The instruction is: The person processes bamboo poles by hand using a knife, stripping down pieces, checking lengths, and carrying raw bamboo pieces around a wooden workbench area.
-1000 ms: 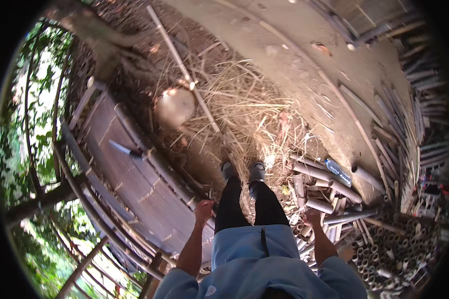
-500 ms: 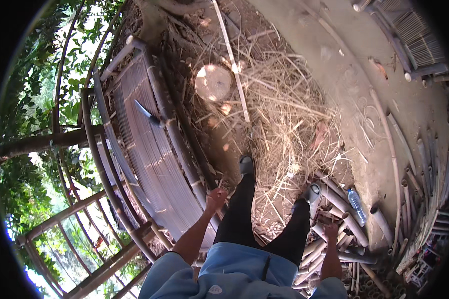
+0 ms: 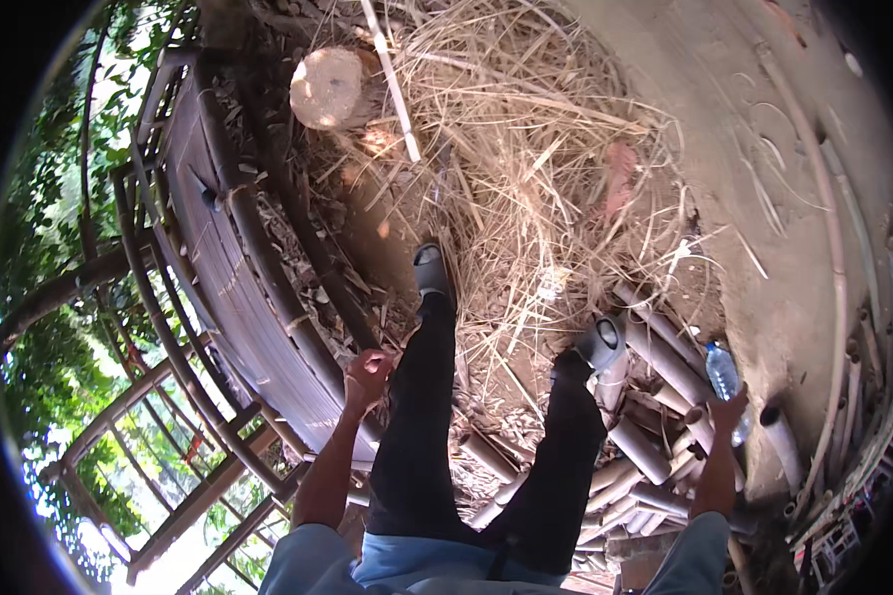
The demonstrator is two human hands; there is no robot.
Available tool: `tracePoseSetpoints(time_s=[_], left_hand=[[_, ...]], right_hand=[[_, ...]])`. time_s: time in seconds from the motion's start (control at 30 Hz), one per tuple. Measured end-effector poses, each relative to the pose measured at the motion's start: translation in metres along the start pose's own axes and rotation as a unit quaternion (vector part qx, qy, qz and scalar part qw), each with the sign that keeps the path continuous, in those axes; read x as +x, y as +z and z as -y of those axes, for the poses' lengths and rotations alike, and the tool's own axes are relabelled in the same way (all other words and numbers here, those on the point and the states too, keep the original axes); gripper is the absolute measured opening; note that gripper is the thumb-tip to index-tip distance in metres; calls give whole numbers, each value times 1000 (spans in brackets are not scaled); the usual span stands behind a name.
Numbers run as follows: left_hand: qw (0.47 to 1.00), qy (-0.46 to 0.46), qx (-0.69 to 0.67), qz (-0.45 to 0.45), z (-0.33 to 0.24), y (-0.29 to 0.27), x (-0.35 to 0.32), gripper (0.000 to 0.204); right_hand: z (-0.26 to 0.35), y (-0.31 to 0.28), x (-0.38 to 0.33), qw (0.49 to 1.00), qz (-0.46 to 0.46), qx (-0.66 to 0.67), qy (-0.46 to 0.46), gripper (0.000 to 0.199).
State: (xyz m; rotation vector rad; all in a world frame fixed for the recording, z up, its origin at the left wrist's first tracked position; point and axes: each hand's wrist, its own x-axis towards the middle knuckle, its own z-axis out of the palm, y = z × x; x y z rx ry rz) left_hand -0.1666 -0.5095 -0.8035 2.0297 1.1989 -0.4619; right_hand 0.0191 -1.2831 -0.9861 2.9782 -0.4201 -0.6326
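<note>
My left hand point(image 3: 369, 380) hangs beside my left thigh, near the edge of a slatted bamboo bench point(image 3: 233, 288). Its fingers are curled in, and whatever they may hold does not show. On my right, my right hand point(image 3: 728, 416) reaches out over a clear plastic water bottle point(image 3: 722, 371) with a blue cap. The fingers look stretched out across the lower half of the bottle; contact with it cannot be made out. The bottle lies beside a pile of cut bamboo pieces point(image 3: 637, 448).
A knife point(image 3: 208, 195) lies on the bench. Ahead stand a round wood block point(image 3: 325, 89) and a heap of bamboo shavings point(image 3: 526, 149), with a pale strip point(image 3: 392, 79) across the ground. A long bamboo pole point(image 3: 835, 268) lies at the right.
My right hand has moved outward to the right, from above the bamboo pieces to the bottle. My view has shifted, and my legs now stand farther apart.
</note>
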Motion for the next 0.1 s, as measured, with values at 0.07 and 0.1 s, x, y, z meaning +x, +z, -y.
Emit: tracePoseSetpoints(time_s=[0.07,0.1], left_hand=[[999,-17,27,-17,9,-7,-3,19],[999,-25,32,-19,16,-6,-3,19]], right_hand=[[7,11,2,997,59,-35,29,117],[16,27,7,997,69,-31,19,117]])
